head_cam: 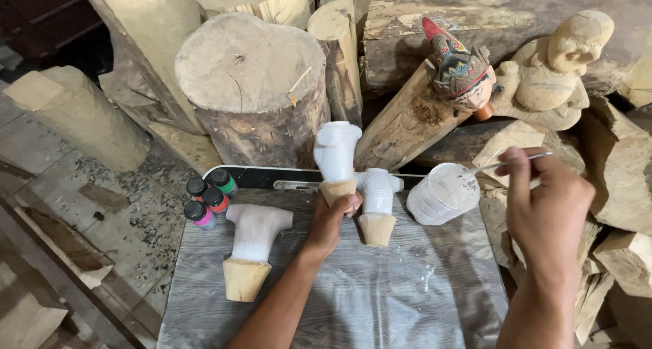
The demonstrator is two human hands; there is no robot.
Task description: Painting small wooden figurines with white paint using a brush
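Observation:
My left hand [331,220] grips the bare wooden base of a carved figure [335,152] whose upper part is coated white, and holds it upright above the grey board [380,295]. My right hand [543,206] pinches a thin brush [509,161], its tip reaching into a plastic cup of white paint [443,194]. Two more white-coated carvings stand on the board: one [377,203] right beside my left hand, one [250,244] further left.
Several small paint bottles [208,198] with coloured caps stand at the board's left corner. A painted carved head [462,70] and an unpainted carved figure [557,70] rest on logs behind. A big stump [251,84] and wood blocks crowd the back and right.

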